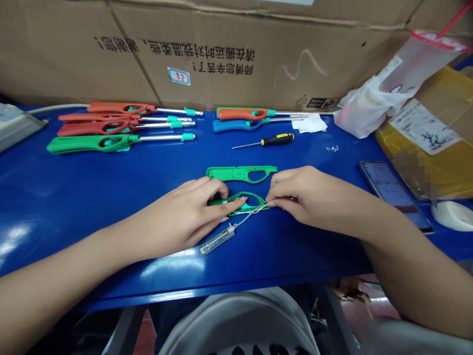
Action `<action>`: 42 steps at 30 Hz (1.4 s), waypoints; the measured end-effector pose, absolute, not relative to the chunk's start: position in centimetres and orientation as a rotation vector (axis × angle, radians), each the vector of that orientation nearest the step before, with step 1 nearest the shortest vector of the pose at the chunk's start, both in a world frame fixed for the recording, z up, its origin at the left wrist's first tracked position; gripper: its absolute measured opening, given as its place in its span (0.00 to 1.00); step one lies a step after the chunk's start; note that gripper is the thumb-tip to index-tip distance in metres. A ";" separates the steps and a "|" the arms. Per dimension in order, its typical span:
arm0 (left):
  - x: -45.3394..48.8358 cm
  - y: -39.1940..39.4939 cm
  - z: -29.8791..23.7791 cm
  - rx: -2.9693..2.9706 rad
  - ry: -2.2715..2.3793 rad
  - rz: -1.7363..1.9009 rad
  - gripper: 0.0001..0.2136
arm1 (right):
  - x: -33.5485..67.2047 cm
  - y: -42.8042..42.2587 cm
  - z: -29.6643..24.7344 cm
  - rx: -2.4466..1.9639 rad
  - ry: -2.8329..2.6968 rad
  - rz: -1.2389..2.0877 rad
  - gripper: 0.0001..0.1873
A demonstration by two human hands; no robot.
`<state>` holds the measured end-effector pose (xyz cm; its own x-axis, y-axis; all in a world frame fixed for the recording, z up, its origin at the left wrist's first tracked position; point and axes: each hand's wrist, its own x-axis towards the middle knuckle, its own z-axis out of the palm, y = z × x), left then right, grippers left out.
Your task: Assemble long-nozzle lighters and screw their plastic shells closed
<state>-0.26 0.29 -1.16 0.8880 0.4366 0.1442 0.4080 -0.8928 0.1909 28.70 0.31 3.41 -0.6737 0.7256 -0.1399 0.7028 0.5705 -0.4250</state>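
A green lighter shell half (234, 212) lies on the blue table, partly covered by my left hand (197, 209). That hand holds the shell down, its index finger reaching to the trigger opening. My right hand (295, 195) pinches thin white wires (254, 209) at the shell's right end. A clear fuel tank (217, 240) with a thin tube rests just below the shell, towards me. The other green shell half (240, 173) lies above, with its hollow side up.
Orange, red and green lighters (92, 143) lie at the back left, with orange and blue ones (236, 125) further right. A screwdriver (279, 139), small metal bits (331, 149), a phone (391, 192) and a bagged drink cup (365, 108) are around. A cardboard box (221, 84) stands behind.
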 end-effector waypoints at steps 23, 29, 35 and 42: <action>-0.7 1.3 -0.6 3.033 0.484 0.430 0.18 | 29.5 2.3 3.3 -1.678 -2.415 1.273 0.08; -0.7 1.0 -0.6 3.041 0.547 0.409 0.17 | 29.8 2.2 3.9 -1.687 -2.317 1.480 0.11; -0.7 0.9 -0.8 3.042 0.542 0.426 0.17 | 29.6 2.1 3.6 -1.691 -2.323 1.467 0.10; -0.6 0.6 -0.7 3.011 0.636 0.526 0.16 | 29.2 1.9 3.4 -1.690 -2.330 1.438 0.09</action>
